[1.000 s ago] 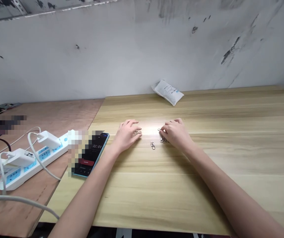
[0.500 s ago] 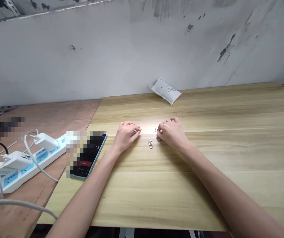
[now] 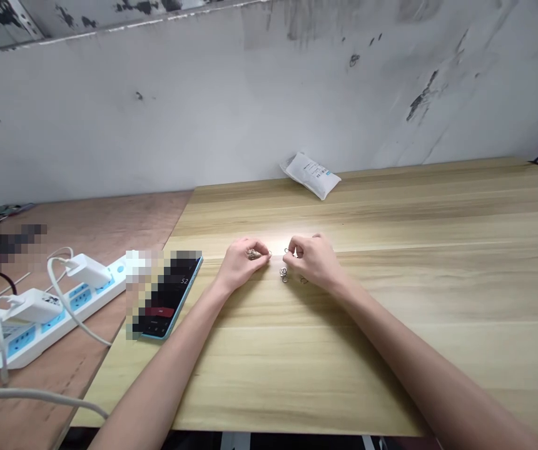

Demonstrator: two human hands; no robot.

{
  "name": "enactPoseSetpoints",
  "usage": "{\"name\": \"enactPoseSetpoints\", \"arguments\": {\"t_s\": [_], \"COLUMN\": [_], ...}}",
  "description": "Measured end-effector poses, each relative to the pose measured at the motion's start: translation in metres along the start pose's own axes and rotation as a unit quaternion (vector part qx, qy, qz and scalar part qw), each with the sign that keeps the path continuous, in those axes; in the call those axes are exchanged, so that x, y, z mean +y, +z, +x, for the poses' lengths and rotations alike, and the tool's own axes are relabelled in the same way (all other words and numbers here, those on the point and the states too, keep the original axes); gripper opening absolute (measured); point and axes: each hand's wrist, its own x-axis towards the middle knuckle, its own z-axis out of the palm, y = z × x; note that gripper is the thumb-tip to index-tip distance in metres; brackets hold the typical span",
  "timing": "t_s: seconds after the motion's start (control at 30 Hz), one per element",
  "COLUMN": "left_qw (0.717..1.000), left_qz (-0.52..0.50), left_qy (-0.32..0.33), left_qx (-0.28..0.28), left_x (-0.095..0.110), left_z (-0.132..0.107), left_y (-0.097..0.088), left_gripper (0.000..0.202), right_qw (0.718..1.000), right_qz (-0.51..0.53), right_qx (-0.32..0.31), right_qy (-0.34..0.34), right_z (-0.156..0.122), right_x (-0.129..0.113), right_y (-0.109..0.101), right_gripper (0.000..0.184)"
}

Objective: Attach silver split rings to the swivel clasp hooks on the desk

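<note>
My left hand [image 3: 244, 262] is closed in a pinch, with a small metal ring [image 3: 269, 253] poking out past the fingertips. Beneath its curled fingers lie small metal pieces [image 3: 252, 254], partly hidden. Facing it, my right hand [image 3: 314, 257] pinches another small metal ring [image 3: 286, 250] between thumb and forefinger. A gap separates the two rings. On the table between the hands rests a small silver charm with a ring [image 3: 284, 274]. One more metal ring [image 3: 303, 280] lies just under my right hand, partly covered.
A phone [image 3: 175, 300] with a lit screen lies left of my left forearm. Farther left, a white power strip [image 3: 69, 312] holds chargers and cables on a brown board [image 3: 156, 215]. A white plastic packet [image 3: 313, 176] sits at the table's back edge by the wall.
My right hand has moved left, bringing its ring closer to my left hand and uncovering part of a ring on the table. My left hand has barely shifted. The camera view has tilted slightly.
</note>
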Motion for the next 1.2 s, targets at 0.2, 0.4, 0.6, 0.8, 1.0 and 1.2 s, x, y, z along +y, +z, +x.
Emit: {"name": "enactPoseSetpoints", "arguments": {"t_s": [0.2, 0.4, 0.6, 0.8, 1.0, 1.2], "left_qw": [1.000, 0.999, 0.992, 0.982, 0.980, 0.982], "left_qz": [-0.025, -0.049, -0.121, -0.181, -0.196, -0.186], "left_qy": [0.003, 0.010, -0.013, -0.044, -0.030, -0.026], "left_qx": [0.013, 0.020, -0.014, -0.038, 0.013, 0.028], "left_x": [-0.001, 0.005, 0.015, 0.022, 0.020, 0.024], "left_z": [0.001, 0.001, 0.000, 0.000, 0.000, -0.002], "left_y": [0.000, -0.001, -0.003, -0.006, -0.006, -0.002], "left_gripper": [0.012, 0.006, 0.008, 0.010, 0.012, 0.011], "right_qw": [0.952, 0.915, 0.880, 0.899, 0.931, 0.922], "right_qz": [0.303, 0.400, 0.469, 0.424, 0.361, 0.384], "right_qx": [-0.022, -0.029, 0.007, 0.025, -0.036, -0.050], "right_qy": [0.036, 0.045, 0.079, 0.108, 0.047, 0.003], "right_z": [-0.001, -0.001, 0.000, -0.001, -0.009, -0.014], "right_x": [0.004, 0.000, 0.000, -0.002, -0.014, -0.021], "right_y": [0.002, -0.001, 0.009, 0.010, 0.005, 0.010], "right_gripper": [0.008, 0.019, 0.023, 0.024, 0.022, 0.027]}}
